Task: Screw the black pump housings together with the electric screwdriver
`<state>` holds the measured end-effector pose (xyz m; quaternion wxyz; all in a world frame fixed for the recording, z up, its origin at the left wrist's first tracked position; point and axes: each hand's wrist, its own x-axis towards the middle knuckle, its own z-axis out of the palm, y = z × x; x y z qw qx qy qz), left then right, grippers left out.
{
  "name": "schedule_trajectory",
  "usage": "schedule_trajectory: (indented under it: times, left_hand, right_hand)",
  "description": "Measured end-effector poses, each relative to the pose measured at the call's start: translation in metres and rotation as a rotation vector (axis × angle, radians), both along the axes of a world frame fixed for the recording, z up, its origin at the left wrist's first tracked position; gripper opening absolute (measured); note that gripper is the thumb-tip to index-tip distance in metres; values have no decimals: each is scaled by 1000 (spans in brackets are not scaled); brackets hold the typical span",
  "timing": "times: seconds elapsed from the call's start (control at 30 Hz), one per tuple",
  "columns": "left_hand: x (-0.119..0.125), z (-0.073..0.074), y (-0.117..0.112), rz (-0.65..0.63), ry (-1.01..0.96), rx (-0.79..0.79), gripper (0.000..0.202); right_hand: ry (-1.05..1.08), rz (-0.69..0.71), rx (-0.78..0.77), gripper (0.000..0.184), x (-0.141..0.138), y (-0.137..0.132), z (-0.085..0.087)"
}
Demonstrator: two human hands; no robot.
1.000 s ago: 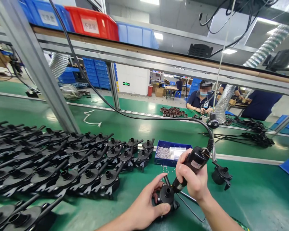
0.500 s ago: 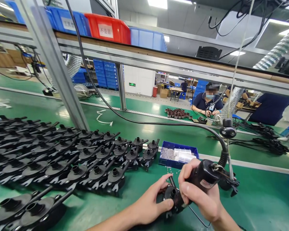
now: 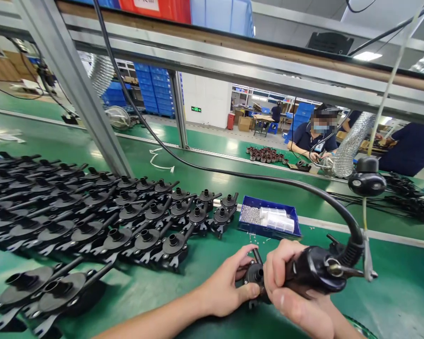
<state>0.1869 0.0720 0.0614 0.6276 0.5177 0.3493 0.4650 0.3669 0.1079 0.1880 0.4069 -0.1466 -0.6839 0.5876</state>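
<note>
- Two hands are seen low in the view, close together over the green table point(image 3: 392, 301).
- The left hand point(image 3: 226, 289) is closed on a small black part point(image 3: 254, 274), with the thumb below it and the fingers curled over its far side.
- The part is held near the table's front edge; whether it is resting on the surface cannot be told.
- The right hand point(image 3: 297, 296) is wrapped tightly round a black screwdriver point(image 3: 316, 270), whose tip is hidden behind the fingers at the part.
- A thick black cable point(image 3: 233, 173) is seen running from the screwdriver's rear, up and away to the left.
- A blue tray point(image 3: 297, 230) of small screws is set just behind the hands, with loose screws point(image 3: 254, 239) scattered between.
- Many matching parts are laid out in rows point(image 3: 92, 216) to the left.
- A person in dark blue point(image 3: 313, 140) is seated well beyond the table.
</note>
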Motion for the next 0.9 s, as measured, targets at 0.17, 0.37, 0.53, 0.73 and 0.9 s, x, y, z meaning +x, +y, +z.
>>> schedule_trajectory:
  times: [0.17,0.37,0.53,0.73,0.9]
  left_hand:
    - [1,-3,-1,17,-2,-3,102]
    - [0,-4,-3,21,-5,-5,105]
    - [3,-10,-2,30,-25,19,104]
    - [20,-14,-2,68,3,-21,110]
    - [26,-12,-3,98,29,-19,108]
  right_hand:
    - [36,45,-59,21,1,1,0]
    - [81,-1,-64,18,-2,1,-11]
    - [82,-145,-100,23,-6,-1,-6]
    - [156,-131,-186,19,1,11,16]
    - [268,-236,-50,14,-1,19,8]
